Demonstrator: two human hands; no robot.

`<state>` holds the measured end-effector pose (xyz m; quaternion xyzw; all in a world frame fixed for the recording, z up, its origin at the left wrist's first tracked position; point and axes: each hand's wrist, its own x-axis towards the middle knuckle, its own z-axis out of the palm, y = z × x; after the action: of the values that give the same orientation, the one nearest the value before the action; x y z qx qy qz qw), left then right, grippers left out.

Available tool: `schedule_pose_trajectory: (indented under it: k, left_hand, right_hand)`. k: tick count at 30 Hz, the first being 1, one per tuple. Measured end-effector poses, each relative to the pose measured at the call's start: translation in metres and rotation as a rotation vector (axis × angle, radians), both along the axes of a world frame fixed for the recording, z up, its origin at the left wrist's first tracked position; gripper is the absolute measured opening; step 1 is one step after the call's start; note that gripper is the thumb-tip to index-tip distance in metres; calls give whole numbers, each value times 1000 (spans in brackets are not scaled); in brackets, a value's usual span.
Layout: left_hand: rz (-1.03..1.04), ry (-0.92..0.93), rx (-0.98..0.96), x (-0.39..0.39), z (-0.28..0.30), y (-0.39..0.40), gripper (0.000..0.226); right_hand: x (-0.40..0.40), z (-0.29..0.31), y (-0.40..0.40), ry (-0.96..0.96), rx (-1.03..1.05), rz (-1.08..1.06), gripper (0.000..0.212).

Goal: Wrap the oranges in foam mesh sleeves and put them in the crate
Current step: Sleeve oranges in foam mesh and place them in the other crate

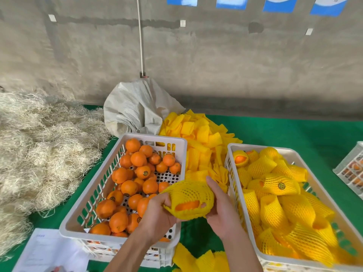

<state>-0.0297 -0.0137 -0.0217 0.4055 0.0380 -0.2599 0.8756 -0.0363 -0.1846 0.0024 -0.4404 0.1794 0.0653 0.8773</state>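
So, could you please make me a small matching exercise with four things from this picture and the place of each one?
Things:
1. bare oranges
2. wrapped oranges
3. loose foam sleeves
4. straw pile

Places:
A. heaped on the green table between the two crates
B. in the right crate
C. far left of the table
D. in the left crate

Pairs: 1-D, 2-B, 3-A, 4-C

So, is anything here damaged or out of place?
Yes. The sleeve held by both hands has a tear, and bare orange shows through it. A few sleeves lie below the crates.
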Motion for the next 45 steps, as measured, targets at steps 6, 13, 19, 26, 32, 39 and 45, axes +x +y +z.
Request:
schedule_pose_trajectory:
  k: [6, 13, 19, 26, 32, 39, 45]
  left_hand:
    - [-158, 33, -139, -9, 9, 13, 62]
    - [-3, 65, -362, -10, 15, 5, 50]
    - [10, 0, -187, -11, 12, -9, 71]
    - [33, -125, 125, -16, 11, -36, 39]
    - [148, -227, 347, -9, 10, -72, 61]
    - [95, -383, 476, -4, 10, -148, 40]
    - [-14, -497, 680, -12, -2, -203, 27]
  right_hand:
    - [-4, -1, 2, -43, 77, 112, 20]
    - [-7, -23, 1, -75, 420, 78, 22]
    - [-8, -34, -4, -153, 172, 106, 50]
    - [-13, -32, 4, -175, -450, -146, 26]
    - [-25, -27, -26, -253, -636, -356, 37]
    - [-51, -23, -87, -290, -805, -535, 36]
    - [-80, -31, -143, -138, -996, -659, 39]
